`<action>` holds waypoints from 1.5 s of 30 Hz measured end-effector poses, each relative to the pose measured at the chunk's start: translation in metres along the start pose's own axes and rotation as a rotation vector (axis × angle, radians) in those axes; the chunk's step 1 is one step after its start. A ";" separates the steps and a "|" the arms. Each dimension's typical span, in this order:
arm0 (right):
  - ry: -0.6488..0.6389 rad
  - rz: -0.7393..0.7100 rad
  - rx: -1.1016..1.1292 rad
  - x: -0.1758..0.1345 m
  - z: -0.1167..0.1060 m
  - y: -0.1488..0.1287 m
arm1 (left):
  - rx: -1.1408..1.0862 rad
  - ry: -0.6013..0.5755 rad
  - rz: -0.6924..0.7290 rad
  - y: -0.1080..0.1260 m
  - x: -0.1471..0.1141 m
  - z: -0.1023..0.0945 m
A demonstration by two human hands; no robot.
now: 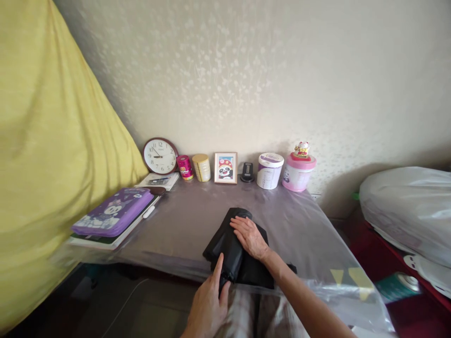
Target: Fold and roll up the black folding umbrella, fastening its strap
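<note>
A black bundle of thin, slightly shiny material [225, 246] lies at the near edge of the table, partly rolled and partly spread flat. I cannot make out exactly what kind of thing it is. My left hand [211, 298] grips the near end of the rolled part, with the thumb and index finger around it. Across the upper part of the bundle, my right hand [249, 236] rests flat, its fingers stretched out and close together. The palm hides some of the folds beneath it. A small black end sticks out at the bundle's right side.
The table [176, 234] has a clear plastic cover. At left, a purple case [114, 213] lies on books. Along the wall stand a clock [160, 156], tins, a framed panda picture [226, 168], and tubs, one bearing a cat figurine [302, 151]. A yellow curtain [59, 141] hangs left.
</note>
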State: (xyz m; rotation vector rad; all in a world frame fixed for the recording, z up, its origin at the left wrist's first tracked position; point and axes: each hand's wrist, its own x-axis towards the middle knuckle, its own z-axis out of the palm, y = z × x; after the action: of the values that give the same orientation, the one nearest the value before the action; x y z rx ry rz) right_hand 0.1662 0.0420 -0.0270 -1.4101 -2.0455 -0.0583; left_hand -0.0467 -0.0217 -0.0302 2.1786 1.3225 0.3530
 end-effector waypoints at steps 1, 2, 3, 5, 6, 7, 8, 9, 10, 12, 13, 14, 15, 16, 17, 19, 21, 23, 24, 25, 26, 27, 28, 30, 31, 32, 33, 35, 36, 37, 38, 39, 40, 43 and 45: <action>0.001 0.023 -0.014 0.008 0.001 0.011 | 0.007 0.000 -0.002 0.001 0.000 0.000; 0.003 0.056 -0.028 0.016 0.002 0.020 | 0.013 0.000 -0.003 0.001 0.000 -0.001; 0.001 0.099 -0.043 0.023 0.001 0.027 | 0.018 0.001 -0.006 0.002 0.001 -0.001; 0.022 0.197 -0.079 0.034 -0.005 0.031 | 0.022 0.001 -0.011 0.002 0.001 -0.001; 0.044 0.229 -0.091 0.036 -0.008 0.028 | 0.021 0.000 -0.013 0.003 0.001 -0.001; 0.071 0.233 -0.091 0.035 -0.012 0.021 | 0.020 0.000 -0.014 0.003 0.001 -0.001; 0.096 0.211 -0.081 0.032 -0.015 0.011 | 0.021 0.000 -0.014 0.002 0.001 0.000; 0.103 0.140 -0.047 0.027 -0.016 0.000 | 0.020 0.000 -0.013 0.002 0.001 0.000; 0.083 0.056 0.000 0.020 -0.017 -0.012 | 0.016 0.003 -0.009 0.002 0.001 0.001; -0.015 -0.107 0.076 0.006 -0.014 -0.033 | 0.006 0.005 -0.001 0.001 0.001 0.002; -0.060 -0.137 0.083 0.001 -0.011 -0.038 | -0.001 0.007 0.002 0.001 0.001 0.002; -0.069 -0.137 0.077 -0.001 -0.007 -0.040 | -0.005 0.009 0.004 0.001 0.001 0.002; -0.078 -0.124 0.062 -0.001 -0.004 -0.038 | -0.006 0.012 0.003 0.001 0.001 0.002; -0.072 -0.097 0.041 0.003 0.000 -0.032 | -0.005 0.015 0.002 0.001 0.001 0.002; -0.060 -0.060 0.021 0.009 0.003 -0.023 | -0.004 0.016 0.000 0.001 0.001 0.001; -0.033 0.041 -0.001 0.024 0.006 0.000 | 0.002 0.016 -0.001 0.002 0.001 0.001; 0.006 0.222 0.007 0.038 0.003 0.022 | 0.013 0.011 -0.007 0.003 0.001 0.000; 0.051 0.476 0.039 0.041 -0.005 0.040 | 0.018 0.010 -0.020 0.002 0.001 0.001; 0.070 0.561 0.042 0.037 -0.011 0.047 | 0.015 0.010 -0.023 0.002 0.001 0.001; 0.083 0.618 0.039 0.031 -0.018 0.053 | 0.008 0.011 -0.025 0.002 0.000 0.001; 0.093 0.666 0.033 0.022 -0.025 0.058 | -0.002 0.013 -0.024 0.002 0.000 0.000; 0.096 0.711 0.030 0.011 -0.031 0.061 | -0.013 0.015 -0.021 0.001 0.000 0.000; 0.092 0.745 0.028 0.000 -0.037 0.064 | -0.021 0.016 -0.021 0.001 0.000 0.000; 0.071 0.824 0.089 -0.020 -0.046 0.064 | -0.029 0.013 -0.029 0.001 0.000 -0.001; 0.064 0.889 0.179 -0.028 -0.048 0.063 | -0.030 0.012 -0.032 0.001 0.000 -0.001; 0.060 0.961 0.291 -0.033 -0.050 0.061 | -0.031 0.010 -0.033 0.001 0.000 -0.002; 0.059 1.029 0.403 -0.036 -0.050 0.059 | -0.033 0.007 -0.032 0.001 0.000 -0.002; 0.076 1.118 0.594 -0.038 -0.050 0.052 | -0.038 0.000 -0.037 0.001 0.000 -0.003; 0.091 1.130 0.653 -0.037 -0.049 0.049 | -0.041 -0.002 -0.043 0.002 0.000 -0.003; 0.105 1.139 0.698 -0.036 -0.048 0.045 | -0.043 -0.007 -0.049 0.002 -0.001 -0.003; 0.115 1.148 0.735 -0.035 -0.048 0.042 | -0.046 -0.012 -0.055 0.002 -0.001 -0.003; 0.118 1.157 0.753 -0.034 -0.048 0.040 | -0.054 -0.016 -0.056 0.002 -0.001 -0.003; 0.107 1.155 0.730 -0.032 -0.048 0.038 | -0.067 -0.017 -0.050 0.001 0.000 -0.004; 0.060 1.027 0.366 -0.030 -0.049 0.034 | -0.125 -0.012 -0.019 -0.001 0.000 -0.004; 0.078 0.878 0.039 -0.029 -0.049 0.031 | -0.156 -0.010 -0.006 -0.003 0.001 -0.006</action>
State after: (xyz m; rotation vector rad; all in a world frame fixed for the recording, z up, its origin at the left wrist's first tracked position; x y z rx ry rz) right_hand 0.2221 0.0127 -0.0126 -2.1074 -1.2085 0.2900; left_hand -0.0512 -0.0181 -0.0269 2.0440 1.2534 0.4280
